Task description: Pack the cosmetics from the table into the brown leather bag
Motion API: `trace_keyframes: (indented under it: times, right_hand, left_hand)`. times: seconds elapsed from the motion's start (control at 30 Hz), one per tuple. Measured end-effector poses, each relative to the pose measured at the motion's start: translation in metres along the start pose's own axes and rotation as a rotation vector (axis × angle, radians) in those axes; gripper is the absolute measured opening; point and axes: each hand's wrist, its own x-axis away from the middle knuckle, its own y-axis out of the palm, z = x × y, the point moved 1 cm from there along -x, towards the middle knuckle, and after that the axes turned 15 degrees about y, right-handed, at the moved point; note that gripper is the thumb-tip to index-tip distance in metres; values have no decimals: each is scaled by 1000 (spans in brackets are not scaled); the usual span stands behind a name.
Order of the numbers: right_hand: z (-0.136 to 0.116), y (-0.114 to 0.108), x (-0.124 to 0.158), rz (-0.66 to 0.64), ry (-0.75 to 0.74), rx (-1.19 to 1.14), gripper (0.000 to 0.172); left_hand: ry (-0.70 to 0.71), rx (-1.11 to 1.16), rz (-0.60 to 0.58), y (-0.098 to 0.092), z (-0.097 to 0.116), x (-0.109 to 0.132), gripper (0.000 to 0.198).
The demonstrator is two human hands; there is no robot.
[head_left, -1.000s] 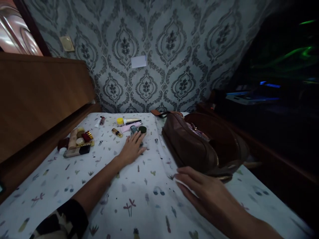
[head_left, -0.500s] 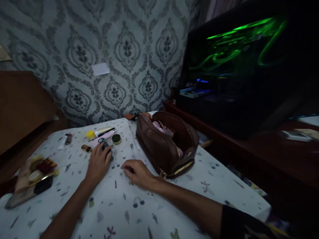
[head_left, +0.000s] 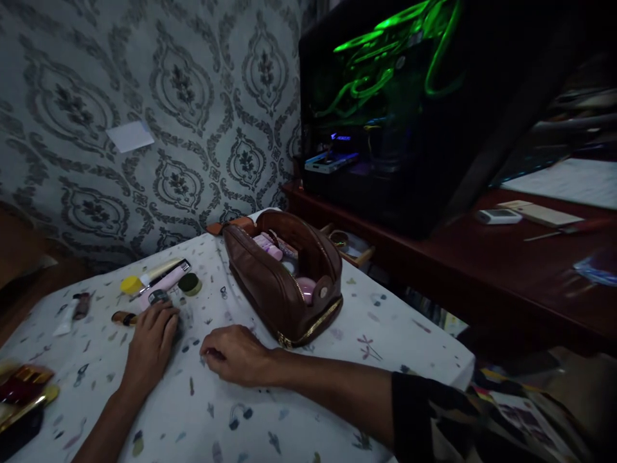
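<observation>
My left hand (head_left: 152, 337) lies palm down, its fingers curled over a dark green container (head_left: 159, 296) on the cloth; the hand hides most of it. Around it lie a pink tube (head_left: 164, 281), a yellow-capped tube (head_left: 132, 285), a round dark-lidded jar (head_left: 189, 283) and a small gold-and-black tube (head_left: 124, 317). My right hand (head_left: 236, 354) rests on the table with its fingers curled in, and nothing shows in them. Just beyond it stands a brown toiletry bag (head_left: 263, 273), unzipped, with pink items (head_left: 268, 245) inside.
More cosmetics (head_left: 24, 392) lie at the left edge, and two small tubes (head_left: 74, 314) farther up. A patterned white cloth (head_left: 270, 411) covers the table. At the right are an open drawer (head_left: 354, 247), a dark red desk (head_left: 448, 263) and a computer case with green lights (head_left: 380, 128).
The view has swung to the right, so the table things appear farther left. Both hands keep nearly the same places beside the cosmetics and the bag.
</observation>
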Motion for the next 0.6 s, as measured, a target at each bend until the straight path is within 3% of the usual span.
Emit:
trace_keyframes:
  times: [0.17, 0.37, 0.6]
  right_hand:
    - [-1, -1, 1, 0, -6, -2, 21]
    - [-3, -4, 2, -5, 10, 4, 22]
    - [-2, -2, 1, -19, 19, 17, 22]
  left_hand:
    - [-4, -32, -6, -8, 10, -5, 35]
    - [78, -68, -62, -2, 13, -8, 37]
    - [105, -115, -44, -4, 16, -8, 34]
